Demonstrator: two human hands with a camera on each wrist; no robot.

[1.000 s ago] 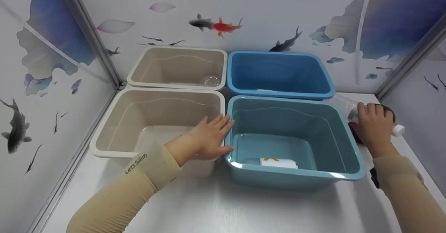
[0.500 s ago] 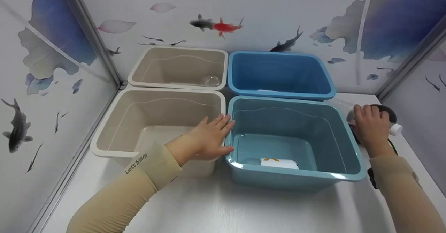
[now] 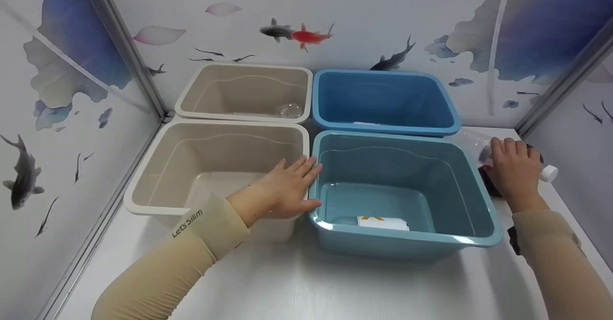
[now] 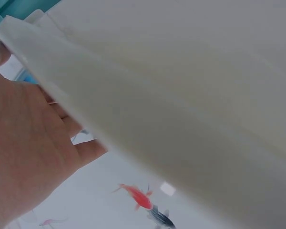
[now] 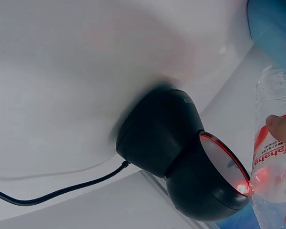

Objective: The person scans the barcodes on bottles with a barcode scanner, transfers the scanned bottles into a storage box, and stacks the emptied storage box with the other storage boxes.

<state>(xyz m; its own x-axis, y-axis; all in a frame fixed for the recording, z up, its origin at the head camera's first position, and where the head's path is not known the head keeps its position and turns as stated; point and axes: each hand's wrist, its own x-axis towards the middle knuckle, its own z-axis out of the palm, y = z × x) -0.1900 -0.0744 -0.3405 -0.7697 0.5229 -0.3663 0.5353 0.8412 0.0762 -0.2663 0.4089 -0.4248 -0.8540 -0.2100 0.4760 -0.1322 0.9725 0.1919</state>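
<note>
The bottle (image 5: 270, 157) had shifted slightly rightward, gripped by my right hand (image 3: 516, 172) beside the black device (image 5: 164, 138), while my left hand (image 3: 289, 189), fingers spread, touched the teal bin (image 3: 407, 237).

My right hand (image 3: 516, 171) grips a clear plastic bottle (image 5: 270, 164) with a red-and-white label (image 5: 271, 149), sideways, white cap (image 3: 549, 173) to the right. It's beside the rectangular teal plastic basin (image 3: 479, 200), near a rounded black, red-lit scanner (image 5: 162, 133).

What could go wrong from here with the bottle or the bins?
The clear bottle, held by the right hand close to the black device, could knock it. Its thin-looking plastic might dent under the grip. The left hand, lying at the edge of the teal bin, might nudge it aside.
</note>
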